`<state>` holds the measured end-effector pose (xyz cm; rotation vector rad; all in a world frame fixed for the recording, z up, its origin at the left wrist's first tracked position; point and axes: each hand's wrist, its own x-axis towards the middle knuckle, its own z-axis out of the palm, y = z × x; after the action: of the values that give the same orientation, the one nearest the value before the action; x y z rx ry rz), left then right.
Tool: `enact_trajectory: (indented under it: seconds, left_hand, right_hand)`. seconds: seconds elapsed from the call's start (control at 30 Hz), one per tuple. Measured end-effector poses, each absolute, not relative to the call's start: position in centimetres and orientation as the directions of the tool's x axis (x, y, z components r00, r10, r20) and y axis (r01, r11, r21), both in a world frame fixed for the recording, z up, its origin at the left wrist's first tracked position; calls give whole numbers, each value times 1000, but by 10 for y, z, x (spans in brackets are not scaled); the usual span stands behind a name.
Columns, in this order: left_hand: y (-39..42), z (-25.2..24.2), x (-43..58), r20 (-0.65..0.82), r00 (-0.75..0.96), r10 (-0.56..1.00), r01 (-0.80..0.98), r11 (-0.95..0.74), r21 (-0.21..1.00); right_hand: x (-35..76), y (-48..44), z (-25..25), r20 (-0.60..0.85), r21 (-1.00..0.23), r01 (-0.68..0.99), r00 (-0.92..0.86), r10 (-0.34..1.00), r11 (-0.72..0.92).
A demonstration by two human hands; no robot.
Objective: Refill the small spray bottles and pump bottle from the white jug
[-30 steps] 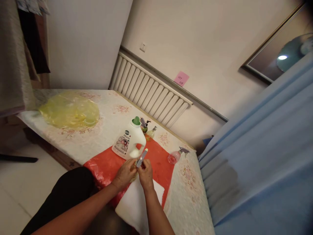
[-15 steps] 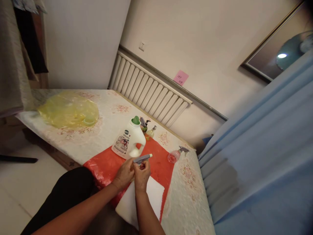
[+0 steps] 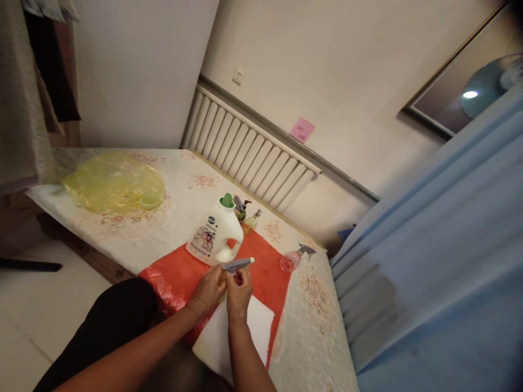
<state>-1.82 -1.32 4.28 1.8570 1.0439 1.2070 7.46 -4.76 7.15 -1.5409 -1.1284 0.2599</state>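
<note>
Both my hands meet over a red plastic sheet (image 3: 267,272) on the table. My right hand (image 3: 239,291) pinches the neck under a grey spray head (image 3: 237,264) with a pale yellow nozzle pointing right. My left hand (image 3: 209,289) is wrapped round the small bottle below that head; the bottle itself is almost hidden by my fingers. A white cloth (image 3: 249,329) lies under my wrists. Just beyond my hands stands a white detergent jug (image 3: 214,234) with a green cap.
A pink spray bottle (image 3: 291,260) lies to the right on the floral tablecloth (image 3: 180,190). Two small pump and spray bottles (image 3: 245,215) stand behind the jug. A yellow plastic bag (image 3: 112,182) lies far left. A radiator (image 3: 249,149) lines the wall; blue fabric (image 3: 429,261) hangs at right.
The spray head has swung from pointing up and away to lying level with its nozzle to the right. My right hand has turned with it; my left hand has stayed on the bottle.
</note>
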Motion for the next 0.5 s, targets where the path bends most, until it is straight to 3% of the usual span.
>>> enact_trajectory:
  seconds: [0.2, 0.5]
  left_hand:
    - [-14, 47, -20, 384, 261, 886, 239, -445, 863]
    - [-13, 51, -24, 392, 268, 880, 248, -456, 855]
  right_hand:
    - [62, -43, 66, 387, -876, 479, 638, 666, 50]
    - [79, -58, 59, 401, -875, 482, 691, 601, 30]
